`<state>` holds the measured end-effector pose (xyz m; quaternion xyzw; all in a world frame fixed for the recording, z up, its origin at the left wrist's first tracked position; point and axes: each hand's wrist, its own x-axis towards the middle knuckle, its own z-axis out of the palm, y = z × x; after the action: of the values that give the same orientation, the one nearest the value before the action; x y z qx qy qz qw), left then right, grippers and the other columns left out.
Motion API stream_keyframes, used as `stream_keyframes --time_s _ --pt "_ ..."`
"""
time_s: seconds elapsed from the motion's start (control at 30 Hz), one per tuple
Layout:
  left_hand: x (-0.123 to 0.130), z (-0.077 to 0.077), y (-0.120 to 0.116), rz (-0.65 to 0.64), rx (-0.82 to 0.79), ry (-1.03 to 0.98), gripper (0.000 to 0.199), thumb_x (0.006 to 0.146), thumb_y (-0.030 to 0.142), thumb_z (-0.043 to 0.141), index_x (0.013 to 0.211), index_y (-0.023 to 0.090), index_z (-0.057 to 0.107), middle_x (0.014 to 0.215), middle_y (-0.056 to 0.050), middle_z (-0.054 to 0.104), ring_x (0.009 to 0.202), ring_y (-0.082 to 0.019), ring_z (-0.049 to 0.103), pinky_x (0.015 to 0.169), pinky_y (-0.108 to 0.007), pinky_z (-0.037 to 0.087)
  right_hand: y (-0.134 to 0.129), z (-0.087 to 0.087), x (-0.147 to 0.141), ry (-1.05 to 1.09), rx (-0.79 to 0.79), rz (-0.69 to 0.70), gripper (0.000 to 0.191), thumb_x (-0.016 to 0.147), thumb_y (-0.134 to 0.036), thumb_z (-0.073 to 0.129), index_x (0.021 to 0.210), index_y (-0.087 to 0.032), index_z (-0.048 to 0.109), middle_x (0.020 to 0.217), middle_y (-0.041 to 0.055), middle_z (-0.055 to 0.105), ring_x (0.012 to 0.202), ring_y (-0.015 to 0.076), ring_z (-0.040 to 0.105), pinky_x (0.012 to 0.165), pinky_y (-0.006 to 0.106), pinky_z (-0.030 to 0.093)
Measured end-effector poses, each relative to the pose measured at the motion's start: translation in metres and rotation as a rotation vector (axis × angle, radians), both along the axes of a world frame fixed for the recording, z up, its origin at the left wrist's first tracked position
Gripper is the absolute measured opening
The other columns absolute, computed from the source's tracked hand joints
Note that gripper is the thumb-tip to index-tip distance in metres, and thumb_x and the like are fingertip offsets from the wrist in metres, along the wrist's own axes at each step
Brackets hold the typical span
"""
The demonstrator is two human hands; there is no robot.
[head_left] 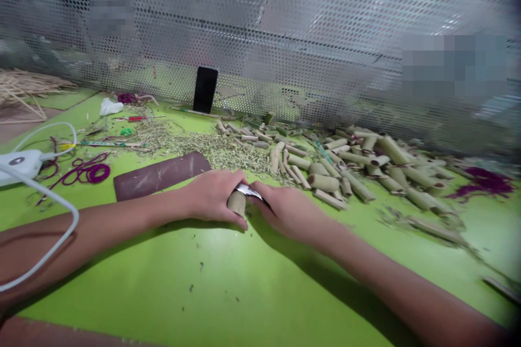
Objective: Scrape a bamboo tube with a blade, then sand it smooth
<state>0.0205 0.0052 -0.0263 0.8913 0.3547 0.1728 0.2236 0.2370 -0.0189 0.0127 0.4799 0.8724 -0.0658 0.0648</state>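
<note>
My left hand (215, 195) is closed around a short piece of bamboo (236, 204), fingers over its far side and thumb along the near side. In my right hand (280, 209) is a knife (249, 191); its shiny blade lies against the top end of the bamboo piece, while its handle is mostly hidden in the fist. Both hands meet above the middle of the green table (220, 282). A flat brown strip (163, 173) lies just beyond my left forearm.
Bamboo shavings (228, 152) and a heap of cut bamboo pieces (358, 162) spread along the far side, before a perforated metal screen (260, 16). A phone (205, 90) leans there. Purple cord (95, 172), a red-handled tool (137, 118) and a white device with a cable (20, 168) lie left.
</note>
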Motion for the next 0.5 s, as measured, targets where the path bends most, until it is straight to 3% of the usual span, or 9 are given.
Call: stream_keyframes --time_s 0.2,0.37,0.5 --pt "-0.001 -0.004 0.000 -0.028 0.039 -0.019 0.070 0.073 0.065 0.091 0.116 0.019 0.061 0.113 -0.010 0.072 0.102 -0.033 0.068 0.088 -0.042 0.052 0.000 -0.003 0.005 0.052 -0.030 0.030 0.026 0.110 -0.030 0.044 0.116 -0.018 0.066 0.086 0.0078 0.076 0.069 0.0211 0.066 0.060 0.029 0.036" --pt "-0.004 -0.006 0.001 -0.115 0.047 -0.076 0.056 0.079 0.061 0.089 0.110 0.020 0.067 0.111 -0.008 0.074 0.108 -0.032 0.068 0.096 -0.042 0.051 -0.007 -0.004 0.013 0.104 -0.115 0.079 0.026 0.111 -0.031 0.043 0.108 -0.018 0.065 0.083 0.0067 0.074 0.067 0.0190 0.062 0.061 0.029 0.036" --pt "-0.009 -0.008 0.000 -0.085 -0.022 -0.126 0.073 0.076 0.058 0.092 0.131 0.021 0.061 0.126 -0.011 0.072 0.116 -0.034 0.068 0.102 -0.045 0.052 -0.005 -0.007 0.018 0.096 -0.055 0.079 0.024 0.111 -0.030 0.043 0.107 -0.019 0.063 0.076 0.0043 0.070 0.062 0.0178 0.059 0.059 0.029 0.033"
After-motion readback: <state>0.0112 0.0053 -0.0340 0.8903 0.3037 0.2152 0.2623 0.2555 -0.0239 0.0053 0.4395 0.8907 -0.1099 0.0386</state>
